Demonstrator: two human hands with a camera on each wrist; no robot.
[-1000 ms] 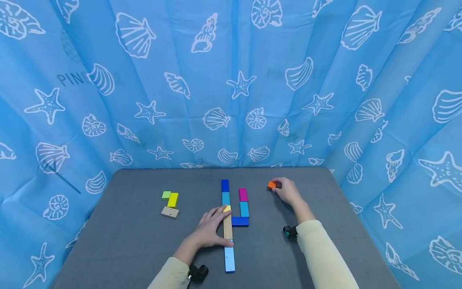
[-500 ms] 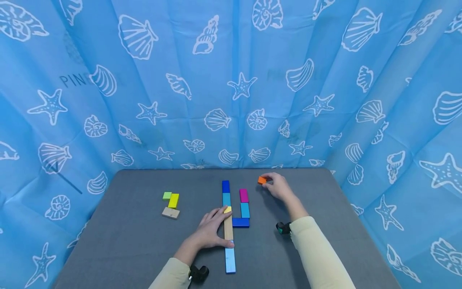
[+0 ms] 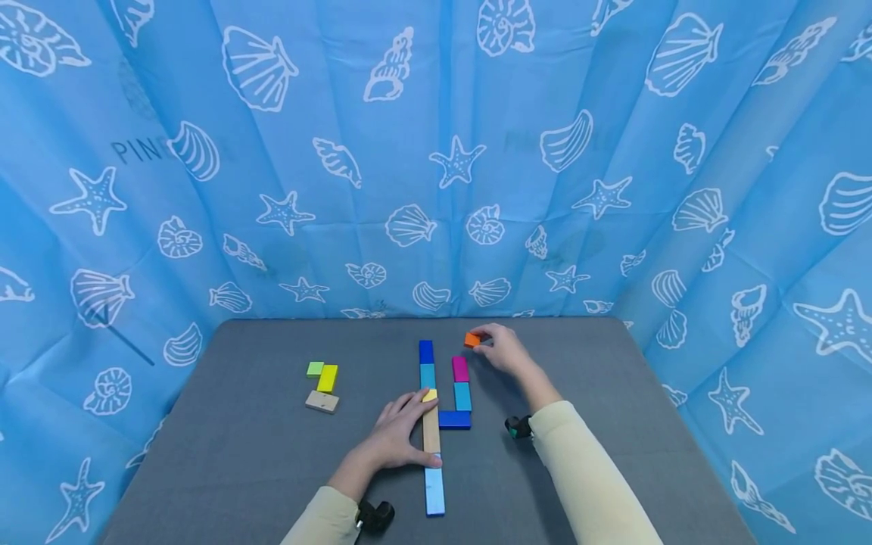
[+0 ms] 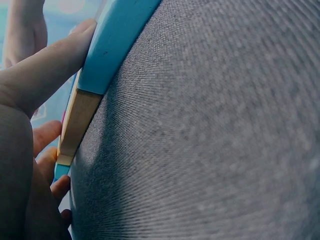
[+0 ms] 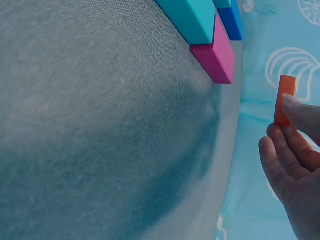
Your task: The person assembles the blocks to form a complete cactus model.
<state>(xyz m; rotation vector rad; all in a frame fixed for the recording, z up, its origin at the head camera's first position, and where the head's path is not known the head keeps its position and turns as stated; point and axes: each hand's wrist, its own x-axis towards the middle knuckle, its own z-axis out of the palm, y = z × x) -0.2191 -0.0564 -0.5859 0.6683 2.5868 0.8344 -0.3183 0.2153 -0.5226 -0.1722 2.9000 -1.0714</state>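
Note:
My right hand [image 3: 506, 349] pinches a small orange block [image 3: 472, 340] between thumb and fingers. It holds the block above the table, just beyond the magenta block [image 3: 460, 369]. My left hand [image 3: 398, 431] rests with spread fingers on a straight column of blocks. Its thumb touches the light blue block [image 3: 434, 492], and its fingertips lie at the yellow block [image 3: 430, 395]. Between them runs a plain wooden block [image 3: 431, 431]. The column's far end has a teal block [image 3: 427, 375] and a dark blue block [image 3: 425, 351]. In the right wrist view the orange block [image 5: 285, 100] is off the cloth.
Right of the column, a blue block [image 3: 454, 419] lies crosswise, with a teal block [image 3: 462, 396] behind it. A green block [image 3: 315, 369], a yellow block [image 3: 328, 378] and a wooden block [image 3: 322, 401] sit at the left. A shell-patterned curtain [image 3: 450, 250] borders the grey table [image 3: 238, 454].
My right hand has moved left with the orange block, from the table's right side to near the magenta block. The left hand keeps its place on the column.

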